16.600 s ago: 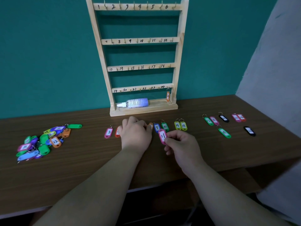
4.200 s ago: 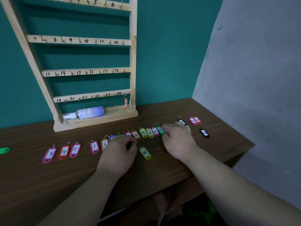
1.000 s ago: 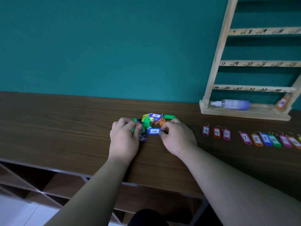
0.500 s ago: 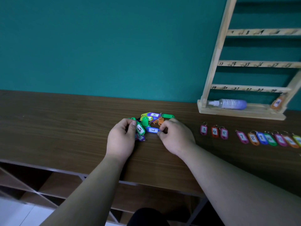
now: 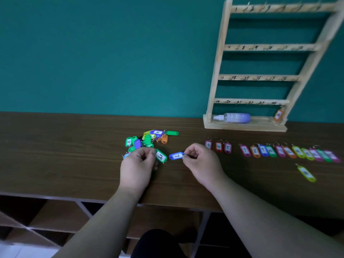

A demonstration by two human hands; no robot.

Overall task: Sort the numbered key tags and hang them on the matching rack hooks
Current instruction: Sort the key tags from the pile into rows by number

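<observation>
My right hand (image 5: 200, 161) pinches the ring of a blue key tag (image 5: 176, 156) just above the wooden table (image 5: 65, 155). My left hand (image 5: 138, 164) pinches a green key tag (image 5: 161, 156) at the near edge of a pile of mixed tags (image 5: 149, 139). To the right, a row of sorted tags (image 5: 270, 150) runs from 3 (image 5: 208, 144) toward the right edge. One yellow-green tag (image 5: 306, 174) lies alone in front of that row. The wooden rack (image 5: 260, 77) with numbered hooks stands at the back right, an orange tag (image 5: 278, 115) hanging on its bottom right hook.
A spray bottle (image 5: 232, 117) lies on the rack's base. A teal wall stands behind the table. Open shelf compartments (image 5: 46, 220) show below the front edge.
Both hands have drawn back from the pile toward me and apart. The right hand has pulled the blue tag out to the right; the left has pulled the green tag free.
</observation>
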